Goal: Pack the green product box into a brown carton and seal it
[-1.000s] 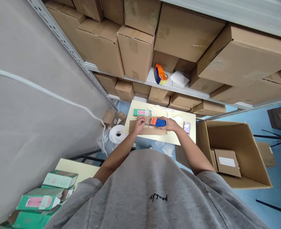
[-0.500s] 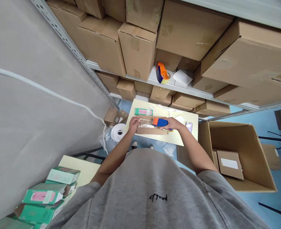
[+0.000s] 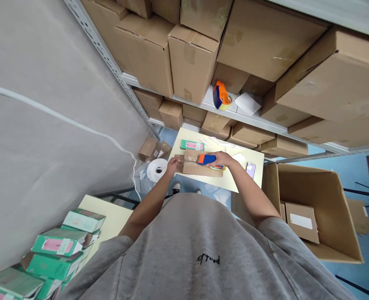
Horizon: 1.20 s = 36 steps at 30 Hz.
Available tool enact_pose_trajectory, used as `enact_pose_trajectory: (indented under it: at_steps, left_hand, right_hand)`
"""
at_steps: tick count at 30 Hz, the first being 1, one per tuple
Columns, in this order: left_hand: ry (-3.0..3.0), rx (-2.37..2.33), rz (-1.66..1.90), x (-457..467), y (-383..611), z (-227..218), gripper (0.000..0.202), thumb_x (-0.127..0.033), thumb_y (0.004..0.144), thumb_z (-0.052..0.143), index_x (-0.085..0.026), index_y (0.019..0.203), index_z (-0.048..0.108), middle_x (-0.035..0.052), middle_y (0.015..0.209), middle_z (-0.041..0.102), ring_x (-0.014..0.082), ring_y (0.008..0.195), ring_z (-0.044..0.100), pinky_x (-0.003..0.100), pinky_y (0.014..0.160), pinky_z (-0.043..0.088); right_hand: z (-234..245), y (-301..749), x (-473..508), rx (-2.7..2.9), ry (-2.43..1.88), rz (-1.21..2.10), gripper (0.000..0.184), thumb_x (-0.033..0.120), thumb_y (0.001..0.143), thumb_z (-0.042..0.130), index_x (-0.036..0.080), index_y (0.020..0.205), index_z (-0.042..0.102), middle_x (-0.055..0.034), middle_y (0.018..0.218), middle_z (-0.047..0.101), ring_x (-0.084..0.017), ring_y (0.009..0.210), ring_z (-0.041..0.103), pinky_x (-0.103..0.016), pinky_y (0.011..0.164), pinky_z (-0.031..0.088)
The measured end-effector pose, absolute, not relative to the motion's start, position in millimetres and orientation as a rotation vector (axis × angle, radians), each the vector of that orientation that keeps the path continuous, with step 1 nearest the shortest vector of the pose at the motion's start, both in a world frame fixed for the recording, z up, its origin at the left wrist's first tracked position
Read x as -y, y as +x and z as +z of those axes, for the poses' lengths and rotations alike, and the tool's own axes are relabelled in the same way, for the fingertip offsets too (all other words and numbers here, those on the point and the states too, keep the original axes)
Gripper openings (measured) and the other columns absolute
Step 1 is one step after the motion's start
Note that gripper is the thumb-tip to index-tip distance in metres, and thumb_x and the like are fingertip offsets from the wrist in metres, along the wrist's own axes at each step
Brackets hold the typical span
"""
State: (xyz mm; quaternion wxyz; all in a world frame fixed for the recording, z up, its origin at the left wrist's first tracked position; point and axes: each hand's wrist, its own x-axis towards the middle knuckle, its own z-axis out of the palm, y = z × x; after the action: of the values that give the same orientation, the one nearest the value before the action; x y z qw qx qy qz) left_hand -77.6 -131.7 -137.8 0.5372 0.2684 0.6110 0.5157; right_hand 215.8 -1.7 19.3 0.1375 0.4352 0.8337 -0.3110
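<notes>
A small cardboard box (image 3: 199, 169) lies on the pale yellow table, with a shiny strip of clear tape across its top. My right hand (image 3: 222, 159) grips an orange and blue tape dispenser (image 3: 207, 159) over the right part of this box. At the box's left end, my left hand (image 3: 172, 166) is closed, its fingertips pinched beside a brown end flap (image 3: 179, 161). Whether the flap or the tape's end is between those fingers is too small to tell. Just behind the box sits a green carton with a pink panel (image 3: 192, 145).
A second tape dispenser (image 3: 221, 96) rests on the shelf among stacked cardboard boxes (image 3: 190, 62). To the right stands a large open carton (image 3: 343, 225) with boxes inside. A phone (image 3: 251, 169) lies on the table (image 3: 256, 160). Left are a white roll (image 3: 155, 170) and green cartons (image 3: 56, 246).
My left hand has shifted slightly left relative to the box, and a brown flap now shows there. The tape dispenser has moved a little left along the box. The view has turned slightly.
</notes>
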Motion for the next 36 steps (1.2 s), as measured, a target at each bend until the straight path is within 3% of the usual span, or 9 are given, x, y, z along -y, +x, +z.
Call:
enact_pose_trajectory:
  at_steps: [7,10,13,15,18,21,23,29,36]
  left_hand:
    - [0.953,-1.682,1.048,132.1,-61.0,-145.7,0.029,-0.049,0.091,0.061,-0.023,0.081,0.055,0.0023,0.079,0.062,0.0219,0.085,0.065,0.039,0.082,0.056]
    - [0.978,-1.86,0.965,136.9,-56.5,-141.4,0.031,-0.046,0.088,0.066,-0.021,0.104,0.06,0.0077,0.095,0.068,0.0263,0.096,0.069,0.041,0.088,0.054]
    - [1.151,-1.993,0.901,138.9,-52.8,-126.0,0.059,-0.036,0.088,0.066,-0.017,0.141,0.05,0.0213,0.138,0.059,0.0334,0.129,0.059,0.046,0.103,0.049]
    - [1.503,-1.908,0.851,134.3,-49.6,-111.1,0.072,-0.031,0.09,0.061,-0.017,0.156,0.038,0.0218,0.158,0.043,0.0328,0.149,0.041,0.047,0.118,0.037]
    - [2.022,-1.574,0.623,118.6,-42.4,-91.0,0.096,-0.042,0.086,0.069,-0.014,0.166,0.023,0.0199,0.171,0.024,0.0353,0.16,0.017,0.051,0.13,0.011]
    - [2.242,-1.432,0.334,101.3,-33.3,-83.7,0.139,-0.061,0.063,0.084,-0.005,0.167,0.01,0.0257,0.173,0.006,0.045,0.16,-0.003,0.059,0.127,-0.004]
    - [2.28,-1.452,0.177,93.8,-28.0,-85.6,0.154,-0.061,0.05,0.09,-0.004,0.167,0.007,0.0273,0.172,-0.003,0.0485,0.158,-0.012,0.063,0.125,-0.009]
    - [2.232,-1.497,0.063,91.4,-24.8,-91.7,0.152,-0.038,0.044,0.093,-0.01,0.168,0.009,0.0257,0.173,0.002,0.0511,0.157,-0.01,0.066,0.124,-0.009]
    - [2.215,-1.508,0.01,92.4,-33.6,-76.8,0.15,-0.034,0.044,0.093,-0.018,0.169,0.011,0.0244,0.173,0.007,0.0508,0.158,-0.001,0.064,0.124,0.001]
  right_hand:
    - [16.1,213.7,1.8,-2.404,1.292,-0.886,0.058,0.071,0.069,0.081,0.035,0.115,0.078,0.0008,0.099,0.08,-0.025,0.092,0.073,-0.029,0.075,0.05]
    - [15.4,214.6,3.4,-2.404,1.337,-0.851,0.06,0.072,0.067,0.081,0.035,0.114,0.078,0.0005,0.099,0.08,-0.026,0.093,0.073,-0.029,0.074,0.05]
    - [15.4,217.0,5.3,-2.406,1.378,-0.858,0.063,0.074,0.066,0.081,0.034,0.115,0.077,0.0002,0.102,0.08,-0.026,0.094,0.073,-0.029,0.074,0.05]
    - [15.5,218.7,6.5,-2.404,1.396,-0.887,0.065,0.075,0.067,0.08,0.034,0.116,0.077,0.0005,0.103,0.08,-0.025,0.094,0.073,-0.029,0.074,0.05]
    - [15.7,220.5,7.2,-2.403,1.422,-0.896,0.065,0.074,0.067,0.081,0.034,0.117,0.077,0.0006,0.103,0.08,-0.025,0.095,0.073,-0.029,0.075,0.05]
    - [16.3,222.1,6.1,-2.409,1.412,-0.889,0.065,0.074,0.067,0.081,0.034,0.118,0.076,0.0001,0.106,0.08,-0.025,0.097,0.073,-0.029,0.078,0.051]
    - [17.2,223.7,5.5,-2.415,1.386,-0.872,0.067,0.074,0.066,0.082,0.034,0.12,0.075,0.0,0.109,0.08,-0.026,0.1,0.073,-0.03,0.079,0.051]
    - [22.5,236.9,5.5,-2.452,1.283,-0.871,0.073,0.063,0.066,0.086,0.041,0.133,0.068,0.0028,0.113,0.079,-0.027,0.101,0.073,-0.03,0.079,0.052]
    - [36.4,303.2,-6.5,-2.397,1.432,-0.79,0.061,0.055,0.068,0.085,0.036,0.125,0.073,0.0006,0.107,0.08,-0.027,0.094,0.073,-0.031,0.077,0.051]
